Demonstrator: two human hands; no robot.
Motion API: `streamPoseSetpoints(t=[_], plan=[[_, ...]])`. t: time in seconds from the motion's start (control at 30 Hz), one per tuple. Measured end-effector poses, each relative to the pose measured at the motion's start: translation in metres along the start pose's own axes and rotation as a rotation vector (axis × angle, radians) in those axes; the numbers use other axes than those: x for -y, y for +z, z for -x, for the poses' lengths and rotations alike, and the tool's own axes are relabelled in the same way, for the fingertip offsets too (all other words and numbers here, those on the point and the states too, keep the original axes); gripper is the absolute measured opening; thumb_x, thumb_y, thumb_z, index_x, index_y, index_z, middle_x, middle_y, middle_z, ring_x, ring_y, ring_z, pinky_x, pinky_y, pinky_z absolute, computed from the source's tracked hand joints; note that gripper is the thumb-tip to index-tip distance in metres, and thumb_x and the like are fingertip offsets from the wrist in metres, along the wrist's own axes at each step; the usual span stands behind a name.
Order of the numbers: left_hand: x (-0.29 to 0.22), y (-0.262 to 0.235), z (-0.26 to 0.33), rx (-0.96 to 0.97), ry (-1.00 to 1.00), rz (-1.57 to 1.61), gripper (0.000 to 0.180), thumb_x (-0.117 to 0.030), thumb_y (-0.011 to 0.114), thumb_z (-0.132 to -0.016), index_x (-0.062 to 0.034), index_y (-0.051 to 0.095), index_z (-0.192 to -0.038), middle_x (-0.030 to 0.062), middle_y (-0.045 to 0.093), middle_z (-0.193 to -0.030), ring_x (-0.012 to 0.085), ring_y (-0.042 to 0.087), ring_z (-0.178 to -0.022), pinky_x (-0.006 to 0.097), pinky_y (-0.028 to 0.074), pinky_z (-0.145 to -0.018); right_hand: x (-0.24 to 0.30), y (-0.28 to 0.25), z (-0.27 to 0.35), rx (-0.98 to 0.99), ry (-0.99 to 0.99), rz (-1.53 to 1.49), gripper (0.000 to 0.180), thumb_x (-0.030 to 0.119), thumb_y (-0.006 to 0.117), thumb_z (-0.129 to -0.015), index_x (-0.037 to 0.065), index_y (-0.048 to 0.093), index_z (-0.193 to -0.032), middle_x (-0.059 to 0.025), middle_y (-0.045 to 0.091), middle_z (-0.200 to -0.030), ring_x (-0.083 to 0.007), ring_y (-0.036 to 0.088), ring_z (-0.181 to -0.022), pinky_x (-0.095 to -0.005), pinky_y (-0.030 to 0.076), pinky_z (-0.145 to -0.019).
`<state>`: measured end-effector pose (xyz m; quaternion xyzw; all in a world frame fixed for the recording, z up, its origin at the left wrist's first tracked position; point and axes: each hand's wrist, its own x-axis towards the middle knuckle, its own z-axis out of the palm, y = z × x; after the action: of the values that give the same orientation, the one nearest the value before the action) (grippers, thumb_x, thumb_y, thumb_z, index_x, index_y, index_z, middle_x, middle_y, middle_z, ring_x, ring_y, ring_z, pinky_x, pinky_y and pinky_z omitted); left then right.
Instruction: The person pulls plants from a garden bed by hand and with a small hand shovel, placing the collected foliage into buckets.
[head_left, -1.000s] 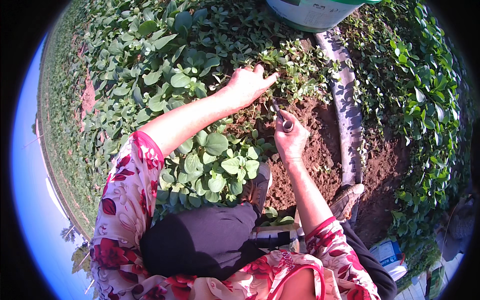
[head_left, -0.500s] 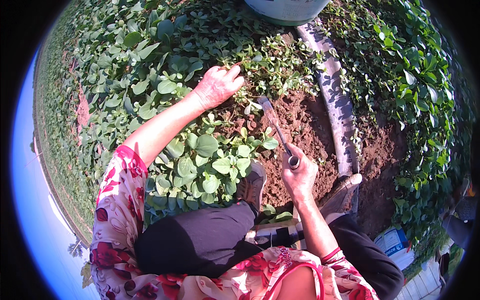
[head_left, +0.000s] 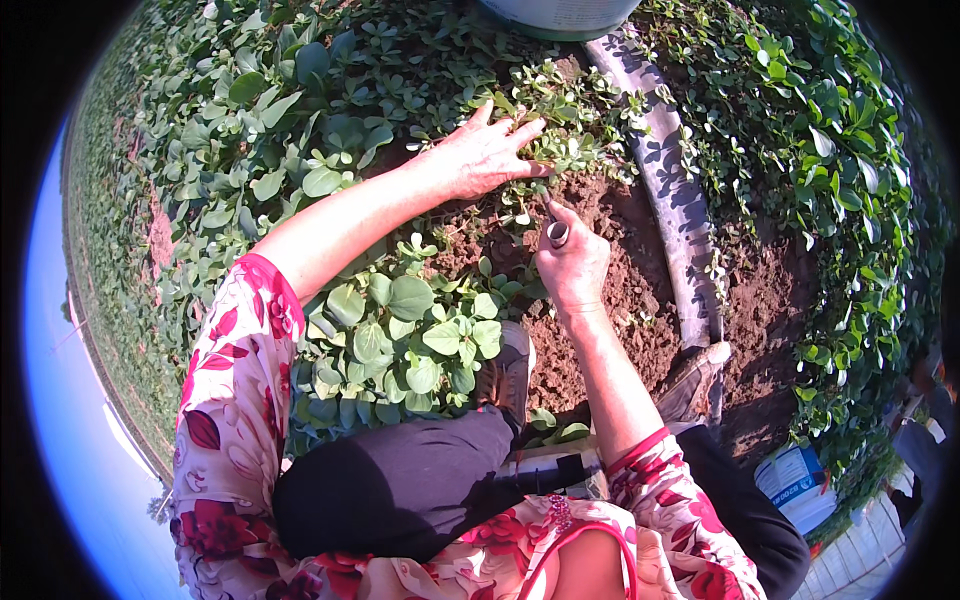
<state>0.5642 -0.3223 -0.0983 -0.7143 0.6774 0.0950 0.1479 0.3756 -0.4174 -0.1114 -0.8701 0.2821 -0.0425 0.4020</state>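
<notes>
at the left edge of the bare red soil (head_left: 610, 320), i have my left hand (head_left: 480, 155) lying flat with fingers spread, pressed on a small-leaved weed clump (head_left: 560, 130) at the soil's upper margin. just right of it, my right hand (head_left: 572, 265) is fisted around a tool handle (head_left: 557, 233), its working end hidden in the weeds. open soil runs rightward to the grey irrigation pipe (head_left: 670, 200), with dense leafy plants (head_left: 410, 340) bounding the left side.
</notes>
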Motion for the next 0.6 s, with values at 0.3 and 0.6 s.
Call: streamPoseSetpoints(t=[0.3, 0.6], plan=[[0.024, 0.021, 0.015, -0.296, -0.243, 0.077, 0.024, -0.006, 0.057, -0.076, -0.0056, 0.055, -0.101, 0.0142, 0.058, -0.089, 0.027, 0.062, -0.069, 0.036, 0.055, -0.059, 0.005, -0.057, 0.035, 0.041, -0.011, -0.011, 0.033, 0.008, 0.067, -0.074, 0.011, 0.066, -0.106, -0.0123, 0.069, -0.08, -0.0261, 0.069, -0.068, -0.0352, 0.055, -0.062], [0.034, 0.038, 0.063, -0.48, -0.288, 0.257, 0.04, 0.005, 0.056, -0.069, -0.0012, 0.057, -0.109, 0.017, 0.061, -0.089, 0.0329, 0.062, -0.078, 0.038, 0.052, -0.068, 0.008, -0.003, 0.005, 0.021, 0.071, -0.157, 0.026, 0.01, 0.066, -0.078, 0.009, 0.069, -0.104, -0.0125, 0.069, -0.077, -0.0221, 0.069, -0.067, -0.0317, 0.054, -0.064]])
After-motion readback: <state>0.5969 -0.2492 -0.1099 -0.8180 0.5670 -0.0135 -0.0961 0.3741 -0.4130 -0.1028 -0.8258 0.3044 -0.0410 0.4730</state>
